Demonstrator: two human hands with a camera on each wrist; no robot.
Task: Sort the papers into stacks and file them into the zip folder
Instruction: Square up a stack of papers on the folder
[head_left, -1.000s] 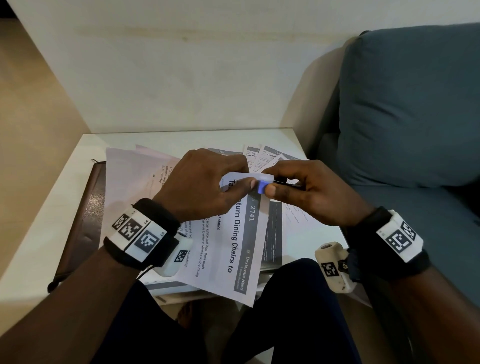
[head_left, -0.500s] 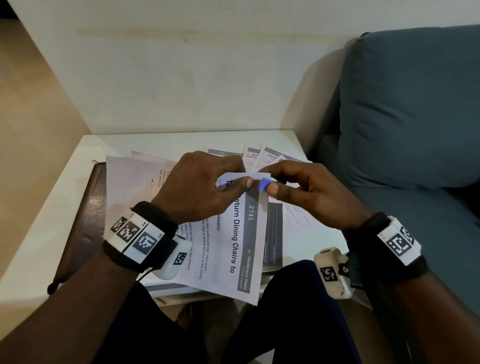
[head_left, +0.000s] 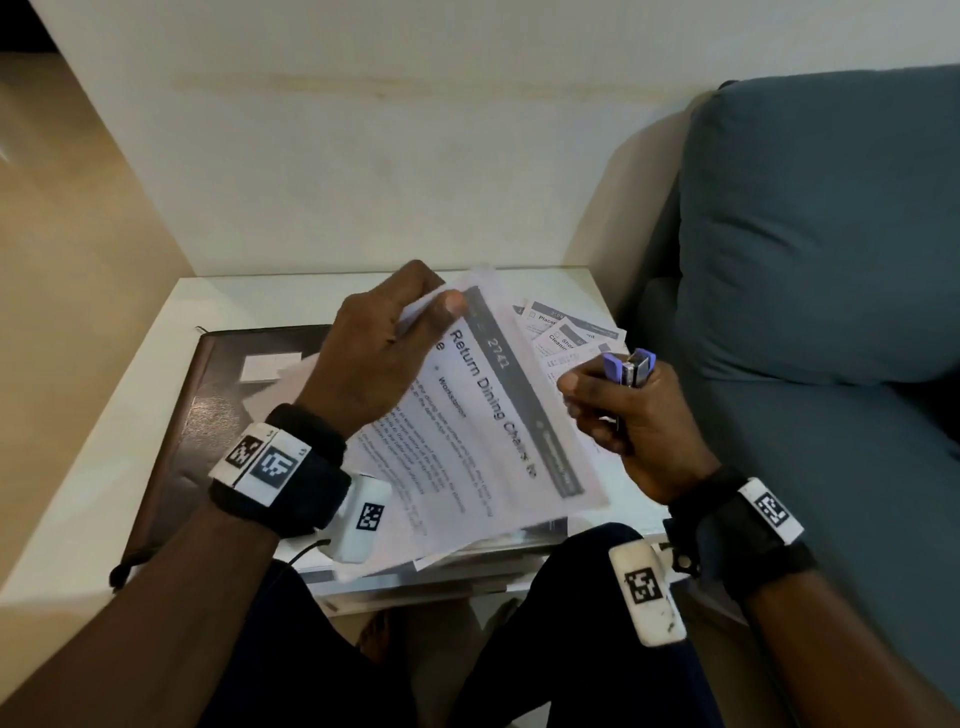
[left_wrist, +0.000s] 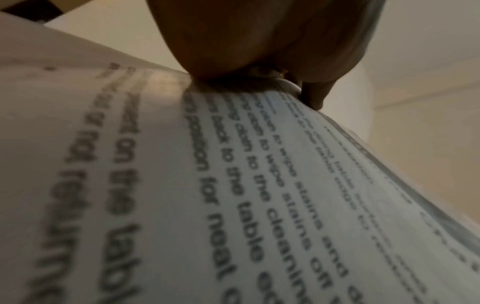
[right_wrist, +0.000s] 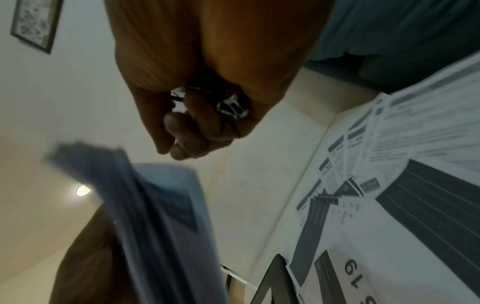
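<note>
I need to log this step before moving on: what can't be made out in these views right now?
- Head view: the stapled sheets and left hand cover much of the dark zip folder; whether it is zipped is hidden.
- Head view: the right hand wraps the mini stapler; only its top shows.
- Left wrist view: the print is blurred, mostly unreadable.
- Right wrist view: the near paper is motion-blurred.

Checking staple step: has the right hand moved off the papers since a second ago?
Yes. The right hand, gripping the stapler, moved right toward the sofa cushion, clear of the papers.
</note>
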